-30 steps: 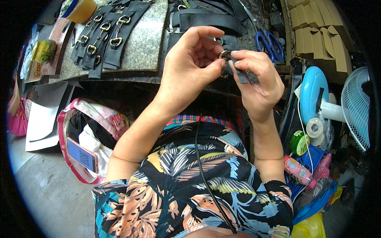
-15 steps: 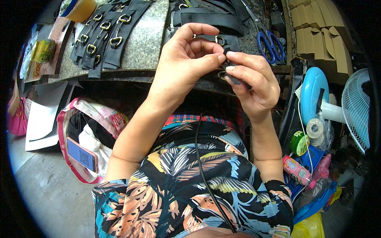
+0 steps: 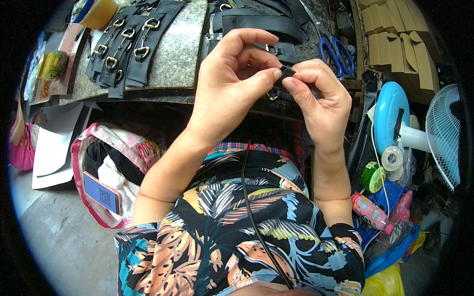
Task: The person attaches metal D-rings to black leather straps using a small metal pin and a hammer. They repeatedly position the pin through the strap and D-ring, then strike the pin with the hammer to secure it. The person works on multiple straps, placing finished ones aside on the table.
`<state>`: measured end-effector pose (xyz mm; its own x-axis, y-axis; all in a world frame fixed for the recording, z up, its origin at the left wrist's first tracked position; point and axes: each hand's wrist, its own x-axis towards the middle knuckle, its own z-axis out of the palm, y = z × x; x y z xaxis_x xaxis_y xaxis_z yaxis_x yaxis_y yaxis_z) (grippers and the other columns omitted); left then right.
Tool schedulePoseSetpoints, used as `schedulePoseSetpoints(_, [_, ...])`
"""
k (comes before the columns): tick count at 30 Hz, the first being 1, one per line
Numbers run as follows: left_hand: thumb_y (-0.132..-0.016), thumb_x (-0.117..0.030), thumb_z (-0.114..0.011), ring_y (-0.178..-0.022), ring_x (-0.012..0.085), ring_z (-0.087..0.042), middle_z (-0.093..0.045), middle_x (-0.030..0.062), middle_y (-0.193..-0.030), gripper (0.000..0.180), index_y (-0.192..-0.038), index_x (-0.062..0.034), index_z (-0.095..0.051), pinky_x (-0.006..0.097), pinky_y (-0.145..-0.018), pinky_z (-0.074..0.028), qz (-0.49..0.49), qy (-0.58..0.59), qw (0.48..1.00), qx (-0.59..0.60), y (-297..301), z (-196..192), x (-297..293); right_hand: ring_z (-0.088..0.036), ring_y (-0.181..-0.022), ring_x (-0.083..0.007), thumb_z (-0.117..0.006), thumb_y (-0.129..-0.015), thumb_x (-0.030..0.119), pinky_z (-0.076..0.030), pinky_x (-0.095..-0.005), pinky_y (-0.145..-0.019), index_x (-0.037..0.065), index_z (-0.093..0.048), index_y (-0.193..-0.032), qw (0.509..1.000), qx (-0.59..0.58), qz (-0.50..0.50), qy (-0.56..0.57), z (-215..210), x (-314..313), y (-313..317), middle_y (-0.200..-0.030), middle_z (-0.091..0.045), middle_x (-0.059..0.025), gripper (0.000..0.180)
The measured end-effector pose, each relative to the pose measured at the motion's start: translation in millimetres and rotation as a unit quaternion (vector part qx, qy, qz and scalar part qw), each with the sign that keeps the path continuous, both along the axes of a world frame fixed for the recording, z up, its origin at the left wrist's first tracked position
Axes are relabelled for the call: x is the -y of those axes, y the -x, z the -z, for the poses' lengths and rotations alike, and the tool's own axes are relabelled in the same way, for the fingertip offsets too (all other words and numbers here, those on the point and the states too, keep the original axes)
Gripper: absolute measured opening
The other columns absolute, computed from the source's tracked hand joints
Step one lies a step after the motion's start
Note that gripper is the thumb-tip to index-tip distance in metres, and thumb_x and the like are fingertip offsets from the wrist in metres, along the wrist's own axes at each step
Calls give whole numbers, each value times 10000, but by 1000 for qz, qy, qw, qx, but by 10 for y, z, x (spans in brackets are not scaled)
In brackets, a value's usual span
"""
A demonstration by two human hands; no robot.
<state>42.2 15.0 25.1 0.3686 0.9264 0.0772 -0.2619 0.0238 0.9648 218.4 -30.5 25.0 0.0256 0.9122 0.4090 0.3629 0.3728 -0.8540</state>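
Note:
A small black strip [image 3: 288,73], perhaps leather, is pinched between my two hands above the table's front edge. My left hand [image 3: 228,88] grips its left end with thumb and fingertips, the other fingers curled above. From the other side my right hand [image 3: 322,93] pinches it with thumb and index finger. Just below the strip a gold-coloured metal ring [image 3: 272,95] shows; whether it is joined to the strip I cannot tell. Behind my hands lie wide black straps [image 3: 261,25]. More black straps with gold-coloured D-rings [image 3: 141,53] lie at the left on the stone slab [image 3: 183,47].
Blue-handled scissors [image 3: 336,55] lie at the back right, near folded cardboard boxes [image 3: 395,52]. A blue and white fan [image 3: 392,113] stands to my right. At my left is a pink-edged bag [image 3: 78,163] with a phone [image 3: 102,191] on it. A black cable [image 3: 245,187] hangs down my front.
My right hand has turned, its thumb now on the near side of the strip, with the fingers folded in. The strip's flat end shows more. My left hand keeps its pinch.

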Motion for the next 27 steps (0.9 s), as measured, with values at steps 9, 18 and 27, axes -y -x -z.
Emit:
schedulePoseSetpoints(9, [-903,25,-726,-918,82,-662,-727,66,-1020,444,-1323,6,-585,212,-833,-522,5,0,1000,2,4,19,13,-619,-711,-166,-781,-895,48,-473,-282,-625,-23,-709,-913,997,70,4,-21,-38,-17,-23,-816,-622,-83,102])
schedulePoseSetpoints(18, [-905,45,-716,-1014,126,-695,-725,82,-1059,393,-1275,-2,-592,255,-915,-542,-13,-37,999,7,-15,79,39,-613,-662,-217,-769,-902,81,-465,-317,-598,3,-698,-897,994,110,7,4,-121,-24,-20,-789,-609,-101,106])
schedulePoseSetpoints(27, [-894,73,-693,-1046,132,-693,-707,71,-1084,405,-1275,-19,-589,274,-943,-546,-7,-156,984,-89,49,70,10,-607,-628,-212,-781,-889,106,-468,-319,-592,11,-679,-862,992,115,-3,46,-149,-65,-25,-755,-616,-91,142])
